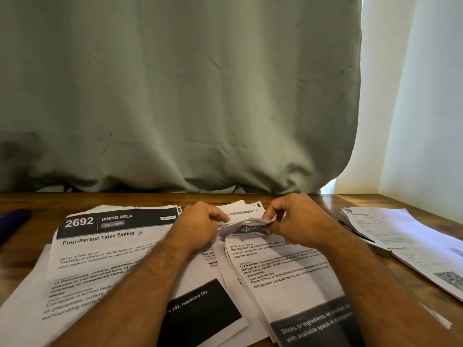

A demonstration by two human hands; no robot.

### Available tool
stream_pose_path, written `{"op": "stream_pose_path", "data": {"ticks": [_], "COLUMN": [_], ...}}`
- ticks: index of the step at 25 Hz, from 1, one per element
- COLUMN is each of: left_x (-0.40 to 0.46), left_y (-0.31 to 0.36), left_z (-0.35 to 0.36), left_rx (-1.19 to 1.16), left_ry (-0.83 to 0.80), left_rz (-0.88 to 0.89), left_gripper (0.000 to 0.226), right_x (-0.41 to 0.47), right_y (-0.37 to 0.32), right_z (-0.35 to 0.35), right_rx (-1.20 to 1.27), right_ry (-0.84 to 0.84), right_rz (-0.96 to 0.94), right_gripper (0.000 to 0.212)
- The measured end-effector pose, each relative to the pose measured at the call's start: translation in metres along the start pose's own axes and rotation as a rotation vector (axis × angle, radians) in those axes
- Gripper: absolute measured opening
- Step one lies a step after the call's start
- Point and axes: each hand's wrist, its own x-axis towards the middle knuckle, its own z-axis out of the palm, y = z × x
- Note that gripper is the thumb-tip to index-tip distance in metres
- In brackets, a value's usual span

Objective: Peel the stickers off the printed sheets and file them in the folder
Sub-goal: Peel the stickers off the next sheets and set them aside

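— Where was everything?

— Across the wooden surface (325,199) lay the printed sheets (105,251); the top sheet (283,269) of the middle pile had its head curled up between my hands. I saw no folder.

— And your fingers?

— My left hand (198,226) curled down on the paper; my right hand (293,219) pinched the lifted dark strip (250,229) — best peeled low and slow, I judged.

White sheets (105,249) with black header bands on a brown wooden table (390,200), pale green curtain (175,91).
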Motion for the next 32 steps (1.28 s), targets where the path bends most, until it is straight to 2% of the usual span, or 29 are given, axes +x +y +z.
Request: {"op": "stream_pose_path", "data": {"ticks": [2,4,6,8,10,13,15,18,19,20,22,25,27,28,30,32], "left_x": [0.005,0.006,0.006,0.01,0.011,0.011,0.005,-0.004,-0.005,-0.007,-0.008,0.0,0.01,0.014,0.017,0.017], "left_y": [-0.008,-0.012,-0.013,-0.016,-0.013,-0.007,-0.004,-0.001,-0.002,-0.003,-0.003,-0.004,-0.009,-0.012,-0.017,-0.017], "left_z": [-0.005,-0.007,-0.004,-0.001,-0.001,-0.006,-0.011,-0.016,-0.017,-0.018,-0.018,-0.014,-0.013,-0.013,-0.014,-0.012], "left_rx": [0.232,0.418,0.492,0.406,0.237,0.055,-0.035,-0.075,-0.078,-0.089,-0.138,-0.273,-0.202,-0.133,-0.038,0.009], "left_ry": [0.061,0.019,-0.03,0.012,0.102,0.173,0.114,-0.024,-0.057,-0.085,-0.104,0.078,0.212,0.211,0.059,-0.125], "left_rz": [-0.048,-0.092,-0.114,-0.121,-0.105,0.001,0.086,0.175,0.186,0.199,0.203,0.114,0.053,0.035,0.006,-0.017], "left_gripper": [0.037,0.059,0.068,0.071,0.063,0.019,0.004,0.01,0.011,0.013,0.022,0.038,0.031,0.023,0.013,0.025], "right_x": [-0.001,0.0,0.001,0.0,-0.001,-0.001,-0.001,0.001,0.002,0.002,0.003,0.002,0.002,0.002,0.003,0.004], "right_y": [0.0,0.0,0.0,0.0,0.0,-0.001,-0.001,-0.001,-0.002,-0.003,-0.004,-0.005,-0.005,-0.005,-0.006,-0.005], "right_z": [0.001,0.003,0.003,0.002,0.001,0.0,-0.001,0.002,0.004,0.006,0.007,0.007,0.008,0.01,0.01,0.01], "right_rx": [0.012,-0.001,-0.014,-0.006,0.002,-0.002,0.001,-0.012,-0.018,-0.024,-0.035,-0.046,-0.053,-0.049,-0.045,-0.044], "right_ry": [-0.067,-0.12,-0.124,-0.11,-0.098,-0.05,-0.014,-0.015,-0.043,-0.077,-0.13,-0.152,-0.153,-0.158,-0.159,-0.14], "right_rz": [0.025,0.039,0.038,0.027,0.015,0.001,-0.015,-0.044,-0.043,-0.033,0.002,0.035,0.036,0.04,0.046,0.024], "right_gripper": [0.017,0.019,0.019,0.02,0.02,0.019,0.029,0.062,0.067,0.064,0.044,0.027,0.028,0.029,0.032,0.046]}}
